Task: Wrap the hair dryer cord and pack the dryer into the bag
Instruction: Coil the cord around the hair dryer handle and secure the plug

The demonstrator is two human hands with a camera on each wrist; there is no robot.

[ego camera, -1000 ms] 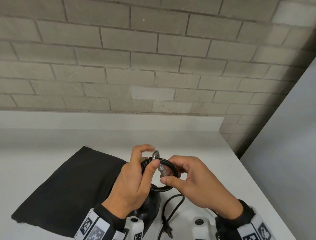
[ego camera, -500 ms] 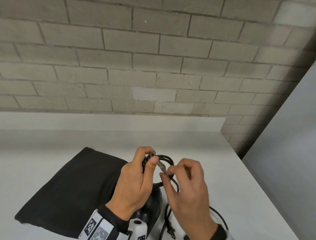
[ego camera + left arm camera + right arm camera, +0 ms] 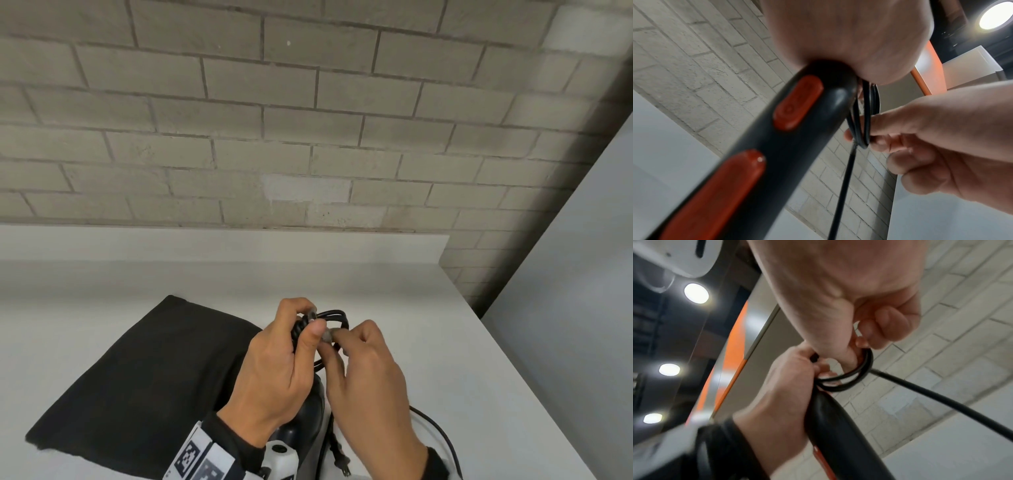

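Observation:
The black hair dryer (image 3: 310, 411) stands handle-up over the table, with orange buttons on its handle (image 3: 777, 146). My left hand (image 3: 308, 320) grips the top of the handle and holds the coiled black cord (image 3: 334, 315) against it. Just right of the left thumb, my right hand (image 3: 337, 339) pinches a grey strap (image 3: 327, 335) at the coil; its fingertips (image 3: 859, 128) lie against the loops. Loose cord (image 3: 941, 399) trails down to the right, and the plug (image 3: 342, 467) lies near the front edge. The black bag (image 3: 147, 377) lies flat to the left.
The white table (image 3: 411, 308) ends in a raised back ledge under a brick wall (image 3: 308, 137). Its right edge (image 3: 496, 342) runs diagonally, with a grey floor beyond. Slack cord (image 3: 442, 435) curves over the table at the front right.
My right hand has turned and come up from below, bringing the grey strap across the coil to my left thumb. The loops now sit tighter against the handle top.

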